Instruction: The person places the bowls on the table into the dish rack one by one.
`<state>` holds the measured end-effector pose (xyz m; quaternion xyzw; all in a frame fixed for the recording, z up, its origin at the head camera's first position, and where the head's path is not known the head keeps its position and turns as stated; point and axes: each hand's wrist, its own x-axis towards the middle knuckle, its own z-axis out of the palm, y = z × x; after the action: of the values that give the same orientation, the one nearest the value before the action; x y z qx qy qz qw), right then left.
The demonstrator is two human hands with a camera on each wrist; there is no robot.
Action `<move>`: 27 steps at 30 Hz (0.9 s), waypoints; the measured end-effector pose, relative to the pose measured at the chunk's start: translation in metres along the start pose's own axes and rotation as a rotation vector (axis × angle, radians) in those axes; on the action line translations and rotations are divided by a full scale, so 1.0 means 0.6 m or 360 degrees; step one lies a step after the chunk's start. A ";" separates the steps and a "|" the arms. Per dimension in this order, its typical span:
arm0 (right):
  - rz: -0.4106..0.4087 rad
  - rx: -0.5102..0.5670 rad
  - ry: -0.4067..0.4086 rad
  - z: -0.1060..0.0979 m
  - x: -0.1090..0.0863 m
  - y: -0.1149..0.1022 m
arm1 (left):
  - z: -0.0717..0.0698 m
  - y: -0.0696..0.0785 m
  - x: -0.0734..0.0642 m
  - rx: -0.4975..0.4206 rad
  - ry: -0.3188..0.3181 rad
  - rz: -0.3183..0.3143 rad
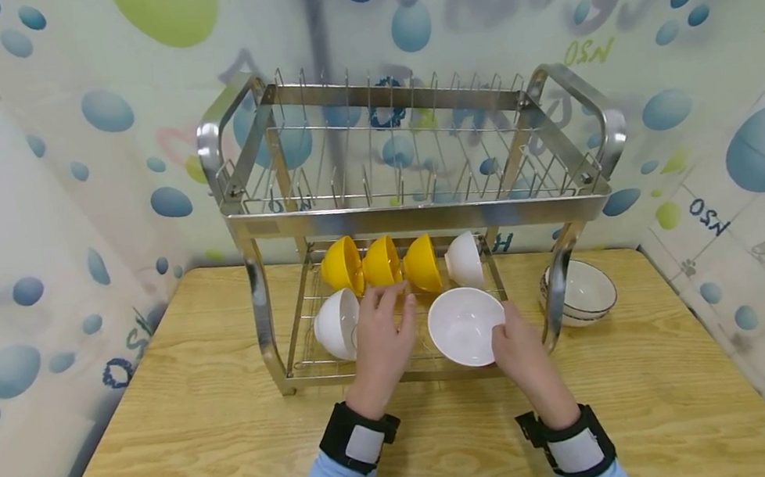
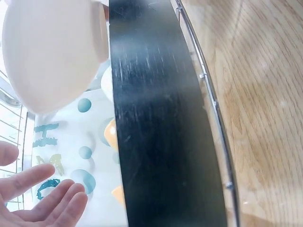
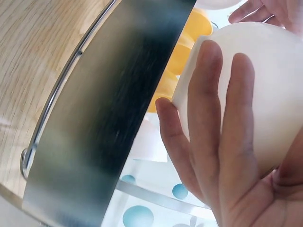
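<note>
My right hand grips a white bowl by its right side, tilted with its hollow facing me, at the front of the rack's lower shelf. In the right wrist view its fingers spread along the bowl's outside. My left hand hovers between that bowl and another white bowl standing on its side at the left. The left fingers are loosely spread and hold nothing. Behind them a row holds yellow bowls and one white bowl, all on their sides.
A two-tier metal dish rack stands on the wooden table, its upper tier of wire slots above my hands. Rack posts flank the lower shelf. Stacked white bowls with dark rims sit beside the right post. A patterned curtain hangs behind.
</note>
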<state>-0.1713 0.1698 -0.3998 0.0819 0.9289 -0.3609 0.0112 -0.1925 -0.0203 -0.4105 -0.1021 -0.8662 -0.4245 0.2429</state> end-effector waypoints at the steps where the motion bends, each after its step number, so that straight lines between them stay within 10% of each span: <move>1: 0.0009 0.0002 -0.0012 0.001 0.000 -0.001 | 0.000 0.000 0.000 -0.0003 -0.0007 -0.0008; 27: -0.0091 0.0017 -0.0019 0.022 -0.007 -0.031 | 0.001 -0.001 0.000 -0.0222 -0.0192 -0.0250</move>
<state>-0.1709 0.1469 -0.3965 0.0532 0.9289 -0.3664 0.0059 -0.1931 -0.0202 -0.4110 -0.0760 -0.8531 -0.4944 0.1488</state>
